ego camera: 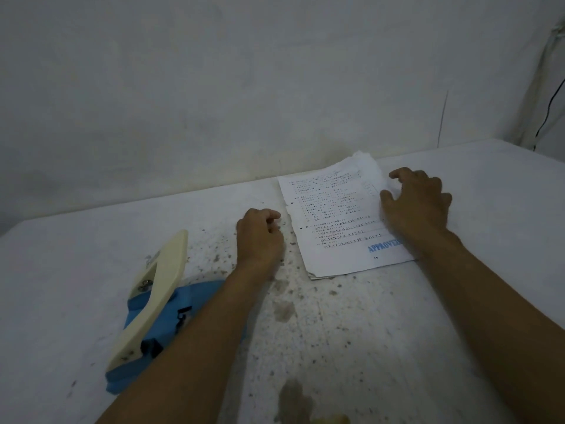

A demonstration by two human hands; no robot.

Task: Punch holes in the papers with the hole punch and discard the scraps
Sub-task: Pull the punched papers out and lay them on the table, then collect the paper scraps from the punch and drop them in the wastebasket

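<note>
The white table [458, 301] carries the blue hole punch [143, 316] at its near left: heavy, rigid, best pressed by its cream lever. The thin, floppy papers [333, 215] lie centre-right; the right hand [415, 203] rests spread on their edge, the left hand [260, 237] loosely curled, gripping nothing

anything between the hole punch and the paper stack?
Head view: the left hand, loosely curled, and its forearm sit between the hole punch and the paper stack. Otherwise only stained, speckled table, with no other object.
</note>
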